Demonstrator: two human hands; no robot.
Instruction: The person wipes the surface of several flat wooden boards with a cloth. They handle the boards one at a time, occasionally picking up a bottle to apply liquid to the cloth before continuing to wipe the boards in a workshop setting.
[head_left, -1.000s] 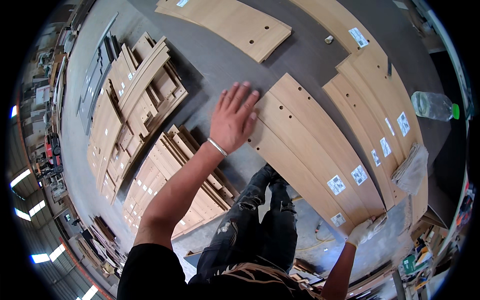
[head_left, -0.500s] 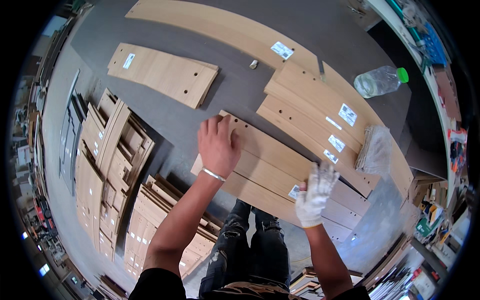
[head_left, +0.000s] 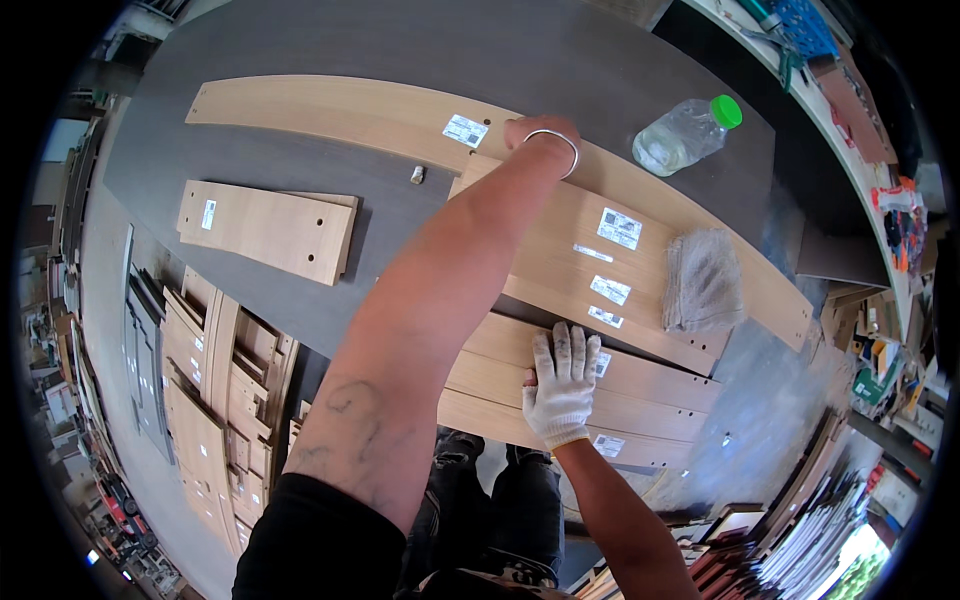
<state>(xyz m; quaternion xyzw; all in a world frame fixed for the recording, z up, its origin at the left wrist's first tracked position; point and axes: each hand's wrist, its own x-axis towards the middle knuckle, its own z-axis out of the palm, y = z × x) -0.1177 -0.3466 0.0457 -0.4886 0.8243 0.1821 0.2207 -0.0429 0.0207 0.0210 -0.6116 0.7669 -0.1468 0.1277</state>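
Observation:
My bare left hand (head_left: pixel 545 132) reaches across to the far side, over the long curved wooden board (head_left: pixel 330 100). Its fingers look curled and are mostly hidden behind the hand and wrist, so what they hold cannot be made out. The slim dark tool seen there earlier is covered now. My right hand (head_left: pixel 565 390), in a white knitted glove, lies flat with fingers stretched on the near wooden planks (head_left: pixel 640 385). Between the hands lies a stack of labelled boards (head_left: pixel 560 230), with a folded grey cloth (head_left: pixel 703 280) on its right end.
A clear plastic bottle with a green cap (head_left: pixel 685 135) lies at the far right of the grey table (head_left: pixel 400 40). Two shorter boards (head_left: pixel 265 228) lie at the left, near a small pale lump (head_left: pixel 418 175). Stacked wooden parts (head_left: pixel 215 400) stand beyond the table's left edge.
My left hand has left the near planks and stretched far across to where the slim tool lay. The gloved right hand has settled flat on the planks. The whole view has shifted.

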